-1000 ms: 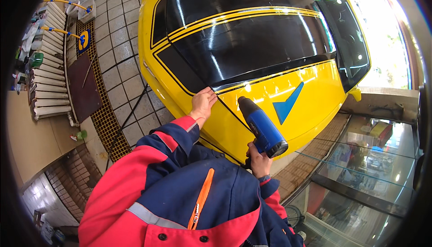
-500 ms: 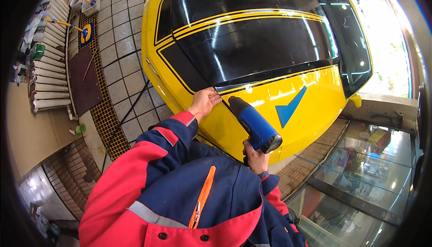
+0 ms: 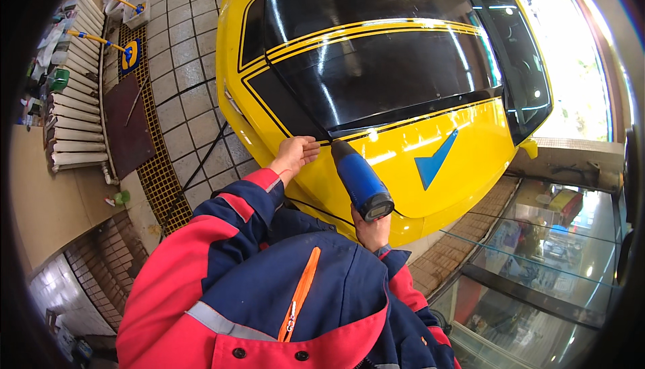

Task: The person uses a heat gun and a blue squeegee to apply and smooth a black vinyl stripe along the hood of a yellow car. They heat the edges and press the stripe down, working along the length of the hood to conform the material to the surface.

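A yellow car [image 3: 403,201] with black film panels [image 3: 376,66] and thin stripes lies in front of me. My right hand [image 3: 371,229] is wrapped round the grip of a blue and black heat gun [image 3: 361,177]. Its nozzle points away from me, at the near corner of the large black panel. Just left of the nozzle is my left hand [image 3: 297,155], fingers stretched toward that corner over the yellow edge, seemingly holding nothing. A flat blue angular piece [image 3: 435,160] rests on the yellow surface to the right of the heat gun.
At left are a white radiator [image 3: 79,124], a yellow floor grating [image 3: 161,187] and a dark red mat [image 3: 127,124] on the tiles. A glass display case [image 3: 537,255] stands at lower right. Beyond it is a bright doorway [image 3: 564,60].
The heat gun has swung left and its nozzle is closer to the panel's corner. My left hand has drawn back slightly from the corner, to the left.
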`<state>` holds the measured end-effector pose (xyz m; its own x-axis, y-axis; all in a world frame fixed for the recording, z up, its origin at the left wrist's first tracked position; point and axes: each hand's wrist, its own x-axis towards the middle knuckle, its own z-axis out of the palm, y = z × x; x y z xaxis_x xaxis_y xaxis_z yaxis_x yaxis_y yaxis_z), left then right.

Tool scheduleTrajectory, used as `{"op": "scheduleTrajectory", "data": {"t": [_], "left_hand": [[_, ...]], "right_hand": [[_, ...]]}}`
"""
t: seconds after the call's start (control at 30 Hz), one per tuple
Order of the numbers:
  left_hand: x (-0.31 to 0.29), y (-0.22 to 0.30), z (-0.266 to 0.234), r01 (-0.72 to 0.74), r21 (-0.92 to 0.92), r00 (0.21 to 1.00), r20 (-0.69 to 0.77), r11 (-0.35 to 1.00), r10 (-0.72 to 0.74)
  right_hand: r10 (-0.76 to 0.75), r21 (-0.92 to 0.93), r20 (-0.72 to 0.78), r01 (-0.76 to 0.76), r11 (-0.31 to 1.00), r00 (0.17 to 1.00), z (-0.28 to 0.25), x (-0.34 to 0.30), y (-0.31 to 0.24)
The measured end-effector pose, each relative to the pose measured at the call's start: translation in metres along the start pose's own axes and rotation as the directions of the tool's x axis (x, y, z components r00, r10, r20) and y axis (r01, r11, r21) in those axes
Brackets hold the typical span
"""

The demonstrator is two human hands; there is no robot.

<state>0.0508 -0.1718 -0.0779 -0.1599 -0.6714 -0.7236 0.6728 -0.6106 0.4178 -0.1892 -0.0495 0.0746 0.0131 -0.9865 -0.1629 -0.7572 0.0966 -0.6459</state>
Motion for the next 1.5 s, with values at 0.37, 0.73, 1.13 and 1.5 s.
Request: {"op": "scheduleTrajectory", "data": {"t": [0.37, 0.73, 1.13, 1.5], "left_hand": [[-0.002, 0.01, -0.039, 0.033, 0.024, 0.999, -0.024, 0.999, -0.032], [-0.001, 0.018, -0.046, 0.024, 0.047, 0.997, -0.08, 0.999, -0.02], [0.034, 0.018, 0.001, -0.089, 0.241, 0.996, 0.032, 0.967, 0.084], [0.025, 0.03, 0.058, -0.136, 0.483, 0.962, -0.143, 0.865, 0.231]], "right_hand": [[-0.003, 0.35, 0.045, -0.013, 0.937, 0.999, 0.048, 0.0, 0.0], [-0.201, -0.076, -0.075, 0.196, 0.978, 0.977, 0.052, 0.009, -0.005], [0.04, 0.273, -0.09, -0.014, 0.962, 0.995, 0.031, 0.018, -0.03], [0.406, 0.518, -0.136, -0.285, 0.806, 0.904, -0.02, -0.026, -0.024]]}}
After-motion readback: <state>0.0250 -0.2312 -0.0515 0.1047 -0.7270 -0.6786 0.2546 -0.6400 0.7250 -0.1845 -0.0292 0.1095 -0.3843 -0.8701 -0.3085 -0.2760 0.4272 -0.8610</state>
